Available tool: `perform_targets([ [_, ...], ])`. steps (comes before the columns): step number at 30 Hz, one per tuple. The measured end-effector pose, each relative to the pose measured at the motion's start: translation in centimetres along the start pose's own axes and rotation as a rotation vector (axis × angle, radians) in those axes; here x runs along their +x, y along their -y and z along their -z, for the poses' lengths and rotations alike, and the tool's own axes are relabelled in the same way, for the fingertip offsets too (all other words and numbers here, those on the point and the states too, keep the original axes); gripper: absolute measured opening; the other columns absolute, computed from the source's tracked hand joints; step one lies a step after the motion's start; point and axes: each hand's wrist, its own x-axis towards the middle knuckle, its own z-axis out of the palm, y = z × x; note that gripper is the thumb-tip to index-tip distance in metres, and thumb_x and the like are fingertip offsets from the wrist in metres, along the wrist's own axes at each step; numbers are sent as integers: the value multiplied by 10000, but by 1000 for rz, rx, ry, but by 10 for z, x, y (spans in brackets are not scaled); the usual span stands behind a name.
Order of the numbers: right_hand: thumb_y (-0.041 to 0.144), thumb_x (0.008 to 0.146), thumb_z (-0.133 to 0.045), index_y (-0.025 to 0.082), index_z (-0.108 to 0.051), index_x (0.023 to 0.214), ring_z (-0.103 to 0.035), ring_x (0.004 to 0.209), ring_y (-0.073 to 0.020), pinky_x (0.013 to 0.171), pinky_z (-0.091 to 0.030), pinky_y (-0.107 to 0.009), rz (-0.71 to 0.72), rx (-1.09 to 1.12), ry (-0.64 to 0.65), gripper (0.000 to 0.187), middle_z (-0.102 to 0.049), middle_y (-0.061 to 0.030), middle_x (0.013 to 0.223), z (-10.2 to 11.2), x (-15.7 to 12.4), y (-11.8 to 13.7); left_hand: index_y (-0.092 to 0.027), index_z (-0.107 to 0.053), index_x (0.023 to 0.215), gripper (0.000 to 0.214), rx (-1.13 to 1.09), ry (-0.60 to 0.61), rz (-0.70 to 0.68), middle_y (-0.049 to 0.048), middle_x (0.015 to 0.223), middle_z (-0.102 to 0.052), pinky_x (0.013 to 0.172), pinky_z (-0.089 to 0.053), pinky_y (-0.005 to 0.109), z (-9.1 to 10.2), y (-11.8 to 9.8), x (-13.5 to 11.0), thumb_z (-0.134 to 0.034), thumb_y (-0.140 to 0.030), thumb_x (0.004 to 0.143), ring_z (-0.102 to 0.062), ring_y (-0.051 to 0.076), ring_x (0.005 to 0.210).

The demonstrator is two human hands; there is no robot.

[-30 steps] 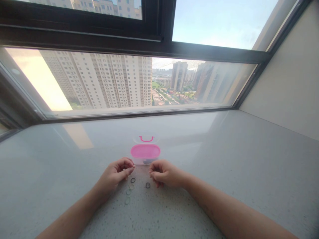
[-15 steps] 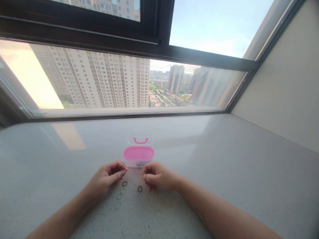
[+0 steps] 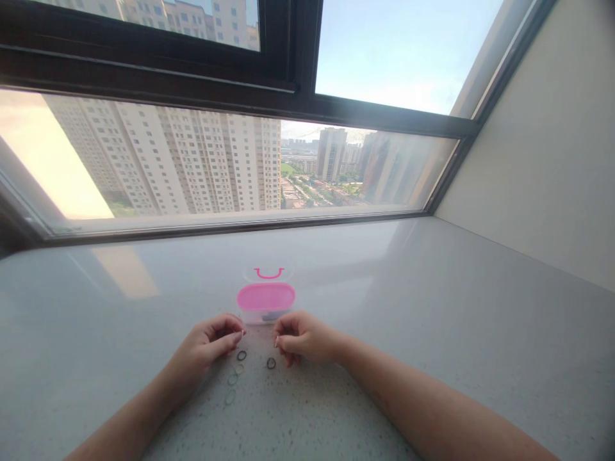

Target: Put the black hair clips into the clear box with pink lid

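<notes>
Thin, dark round ring (image 3: 271, 368) lies on speckled pale counter (image 3: 384, 320), just nearside of right hand (image 3: 300, 336), farther from left hand (image 3: 209, 341); both curled, can't tell if gripping anything.

the view has been swung slightly rightward: the left hand (image 3: 216, 339), right hand (image 3: 310, 337), rings (image 3: 239, 358) and pink-and-clear box (image 3: 266, 297) are shown farther left, with more wall (image 3: 542, 160) revealed.

Speckled windowsill (image 3: 307, 403), pink-and-clear box (image 3: 266, 297), dark rings (image 3: 239, 358), pale rings (image 3: 235, 375)
</notes>
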Motion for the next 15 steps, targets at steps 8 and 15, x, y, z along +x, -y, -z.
perform_targets([
  [8, 146, 756, -559, 149, -522, 745, -536, 444, -77, 388, -383, -148, 27, -21, 1, 38, -519, 37, 580, 0, 0, 0, -173, -589, 743, 123, -18, -5, -6, -34, 655, -501, 574, -317, 227, -2, 0, 1, -591, -295, 762, -427, 136, 608],
  [15, 143, 767, -564, 147, -536, 760, -526, 443, -75, 405, -385, -152, 6, -41, -23, 29, -512, 38, 567, -3, -1, 0, -177, -552, 693, 160, -5, -18, -10, -24, 663, -516, 586, -336, 239, -3, -3, 3, -608, -321, 735, -466, 153, 637],
])
